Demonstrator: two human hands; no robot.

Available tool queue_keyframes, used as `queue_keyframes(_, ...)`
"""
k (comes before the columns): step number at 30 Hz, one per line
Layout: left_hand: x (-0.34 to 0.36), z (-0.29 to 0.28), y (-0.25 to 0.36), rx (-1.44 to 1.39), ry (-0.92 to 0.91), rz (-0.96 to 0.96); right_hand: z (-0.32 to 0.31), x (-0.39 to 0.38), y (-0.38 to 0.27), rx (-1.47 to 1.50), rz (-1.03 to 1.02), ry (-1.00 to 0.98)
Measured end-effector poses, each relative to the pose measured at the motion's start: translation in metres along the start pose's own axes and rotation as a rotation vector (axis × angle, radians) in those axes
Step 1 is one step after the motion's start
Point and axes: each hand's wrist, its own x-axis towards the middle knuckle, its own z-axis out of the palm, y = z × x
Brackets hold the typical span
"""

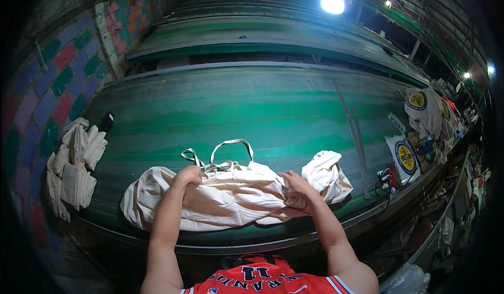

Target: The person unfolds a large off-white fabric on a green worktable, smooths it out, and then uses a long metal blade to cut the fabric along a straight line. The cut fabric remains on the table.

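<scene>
A long, bunched cream cloth bag (pixel 236 202) lies across the near edge of the green table, its thin straps (pixel 231 143) looping up on the far side. My left hand (pixel 190 175) is closed on the cloth at the upper left, close to the straps. Farther right, my right hand (pixel 297 183) has its fingers curled into the fabric. Just beyond it sits a crumpled cream cloth heap (pixel 326 176); whether this is part of the same bag, I cannot tell. The fingertips of both hands are partly hidden by folds.
Folded cream cloth bundles (pixel 76 173) are stacked at the left edge, near a small black object (pixel 107 122). Along the right edge stand a white panel with a round blue and yellow emblem (pixel 405 156), printed cloth bags (pixel 423 110) and a corded device (pixel 387 178). Flat strips (pixel 357 136) lie on the green table (pixel 252 105).
</scene>
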Motion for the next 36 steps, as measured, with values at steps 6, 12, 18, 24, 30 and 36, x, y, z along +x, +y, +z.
queue_keyframes(6,-0.033,-0.015,0.007,-0.244,0.336,0.119,0.006,0.019,0.002,-0.073,0.219,-0.077)
queue_keyframes(12,-0.076,-0.047,0.021,-0.464,0.654,0.3,-0.059,0.036,-0.02,0.094,0.032,0.317)
queue_keyframes(18,-0.123,-0.024,0.026,-0.318,-0.636,0.547,-0.096,0.003,-0.052,0.493,-0.123,-1.131)
queue_keyframes(24,-0.08,0.009,0.015,-0.583,-0.222,0.159,-0.036,0.028,-0.001,0.327,0.395,-0.191)
queue_keyframes(30,-0.017,0.078,0.013,-0.186,0.246,-0.117,0.074,0.032,0.001,0.068,0.366,-0.457)
queue_keyframes(36,-0.003,0.016,-0.02,-0.385,0.42,-0.097,-0.012,0.049,0.022,0.373,0.364,-0.41)
